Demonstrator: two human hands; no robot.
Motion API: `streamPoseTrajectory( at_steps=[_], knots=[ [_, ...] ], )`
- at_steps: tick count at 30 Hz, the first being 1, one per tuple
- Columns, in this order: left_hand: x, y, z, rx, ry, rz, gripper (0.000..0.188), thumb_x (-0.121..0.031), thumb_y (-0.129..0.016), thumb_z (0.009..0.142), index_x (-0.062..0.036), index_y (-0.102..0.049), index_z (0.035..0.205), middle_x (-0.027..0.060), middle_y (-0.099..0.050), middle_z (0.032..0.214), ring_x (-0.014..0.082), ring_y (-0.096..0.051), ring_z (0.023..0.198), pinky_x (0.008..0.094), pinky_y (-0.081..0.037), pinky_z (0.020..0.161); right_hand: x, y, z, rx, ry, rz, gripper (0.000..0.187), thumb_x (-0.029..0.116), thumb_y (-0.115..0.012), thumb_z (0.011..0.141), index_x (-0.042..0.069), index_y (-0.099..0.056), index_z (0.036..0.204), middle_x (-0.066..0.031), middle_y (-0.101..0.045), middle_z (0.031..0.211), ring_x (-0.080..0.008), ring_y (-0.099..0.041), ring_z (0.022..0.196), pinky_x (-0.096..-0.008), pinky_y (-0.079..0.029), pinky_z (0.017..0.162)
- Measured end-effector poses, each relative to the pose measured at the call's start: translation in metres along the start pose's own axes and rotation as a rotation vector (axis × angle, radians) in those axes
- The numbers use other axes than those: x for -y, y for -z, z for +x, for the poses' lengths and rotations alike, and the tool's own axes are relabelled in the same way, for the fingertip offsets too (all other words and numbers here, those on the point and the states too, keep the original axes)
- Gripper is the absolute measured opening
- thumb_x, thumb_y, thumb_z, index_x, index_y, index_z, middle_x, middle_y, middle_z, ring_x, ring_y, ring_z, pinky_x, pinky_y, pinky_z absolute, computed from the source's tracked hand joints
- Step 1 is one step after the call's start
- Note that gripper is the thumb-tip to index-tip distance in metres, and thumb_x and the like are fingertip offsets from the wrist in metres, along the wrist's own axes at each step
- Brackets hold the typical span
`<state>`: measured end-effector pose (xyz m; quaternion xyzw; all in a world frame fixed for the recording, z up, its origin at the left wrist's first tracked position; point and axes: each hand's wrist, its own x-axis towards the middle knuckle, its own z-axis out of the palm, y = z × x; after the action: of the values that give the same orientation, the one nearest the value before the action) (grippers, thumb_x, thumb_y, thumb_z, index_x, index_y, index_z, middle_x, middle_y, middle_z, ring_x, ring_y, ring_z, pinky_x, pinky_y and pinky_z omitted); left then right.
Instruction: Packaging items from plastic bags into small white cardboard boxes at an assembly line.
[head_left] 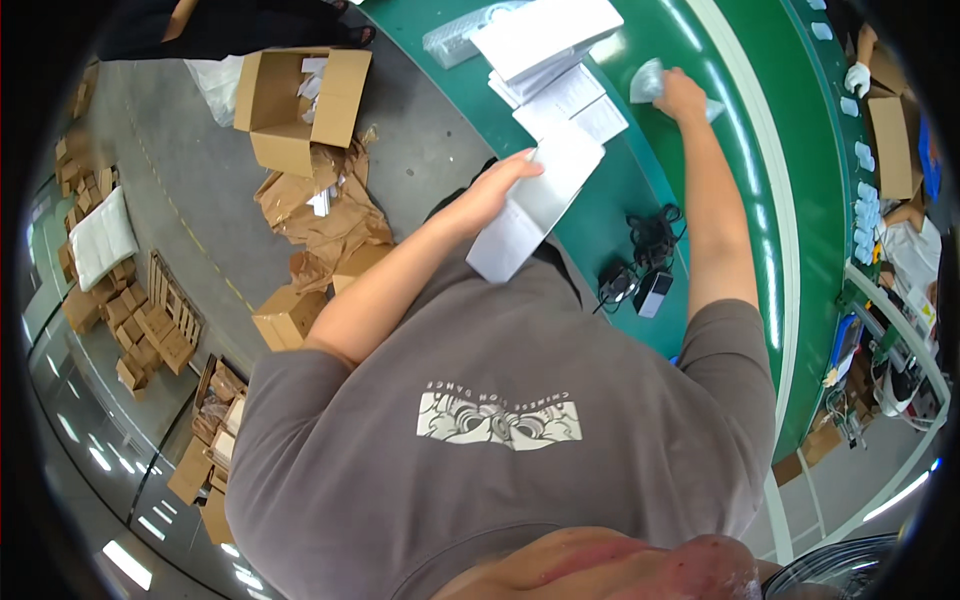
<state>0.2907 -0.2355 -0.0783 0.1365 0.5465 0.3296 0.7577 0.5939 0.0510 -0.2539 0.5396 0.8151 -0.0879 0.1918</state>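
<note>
The left hand has hold of a white box, its grip closed only as far as the box's width allows, the thumb near the edge and the other fingers mostly hidden. The box is tilted, its near end sticking out past the bench in front of the shirt.

The right hand is bent over a clear bag on the bright green strip; plastic shows on both sides of it. The fingertips are hidden, so I cannot tell how far that grip closes.

The box is probably light, fairly stiff card, smooth enough to slip and easy to dent; best taken across its sides, without squeezing the faces. The bag looks thin, soft and slick, better pinched at an edge.

Counted: one box in the left hand, one bag under the right. Beyond the box stands a white stack, its layers too merged to count, with one clear pack beside it. Nearer lie at least two black adapters, their cables too tangled to number. On the floor, one open carton stands by crumpled brown paper.
</note>
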Motion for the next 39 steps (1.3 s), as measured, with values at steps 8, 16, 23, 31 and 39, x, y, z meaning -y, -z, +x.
streamPoseTrajectory(
  at_steps=[8, 16, 23, 31, 39],
  knots=[
    [0.021, -0.071, 0.013, 0.031, 0.012, 0.086, 0.066, -0.049, -0.046, 0.097, 0.0023, -0.050, 0.139, 0.0168, -0.062, 0.126, 0.0252, -0.061, 0.114, 0.0327, -0.043, 0.101, 0.013, 0.127, -0.249, -0.585, -0.216, 2.037, 0.036, 0.026, -0.080, 0.085, -0.002, -0.067, 0.105, -0.0088, -0.068, 0.082, -0.0180, -0.065, 0.069, -0.0322, -0.054, 0.059],
    [0.062, -0.135, -0.010, 0.096, -0.026, 0.083, 0.055, -0.044, -0.041, 0.103, -0.0001, -0.055, 0.133, 0.0140, -0.064, 0.125, 0.0242, -0.062, 0.113, 0.0336, -0.044, 0.101, 0.049, 0.118, -0.366, -0.242, -0.416, 1.700, 0.033, 0.025, -0.078, 0.086, -0.003, -0.070, 0.100, -0.0058, -0.069, 0.076, -0.0160, -0.064, 0.064, -0.0336, -0.052, 0.057],
    [0.106, -0.173, -0.021, 0.071, -0.180, 0.534, 0.052, -0.042, -0.037, 0.106, -0.0011, -0.051, 0.136, 0.0124, -0.061, 0.128, 0.0209, -0.059, 0.117, 0.0330, -0.041, 0.107, 0.056, 0.057, -0.420, -0.547, -0.054, 0.981, 0.047, 0.046, -0.066, 0.091, -0.001, -0.066, 0.101, -0.0184, -0.064, 0.112, -0.0333, -0.064, 0.099, -0.0441, -0.050, 0.085],
    [0.124, -0.210, -0.009, 0.231, -0.032, 0.515, 0.051, -0.044, -0.045, 0.103, -0.0039, -0.056, 0.133, 0.0098, -0.065, 0.126, 0.0231, -0.063, 0.114, 0.0364, -0.049, 0.098, -0.002, 0.058, -0.488, -0.033, 0.168, 0.797, 0.026, 0.023, -0.065, 0.093, 0.001, -0.069, 0.108, -0.0176, -0.070, 0.101, -0.0303, -0.068, 0.094, -0.0431, -0.052, 0.083],
    [0.123, -0.201, -0.004, 0.174, -0.112, 0.470, 0.045, -0.031, -0.049, 0.100, -0.0045, -0.051, 0.136, 0.0087, -0.062, 0.126, 0.0220, -0.062, 0.114, 0.0348, -0.048, 0.097, -0.137, -0.232, -0.722, -0.151, -1.699, 1.085, 0.053, 0.043, -0.069, 0.083, -0.007, -0.069, 0.100, -0.0255, -0.072, 0.091, -0.0388, -0.071, 0.083, -0.0485, -0.060, 0.064]
  ],
)
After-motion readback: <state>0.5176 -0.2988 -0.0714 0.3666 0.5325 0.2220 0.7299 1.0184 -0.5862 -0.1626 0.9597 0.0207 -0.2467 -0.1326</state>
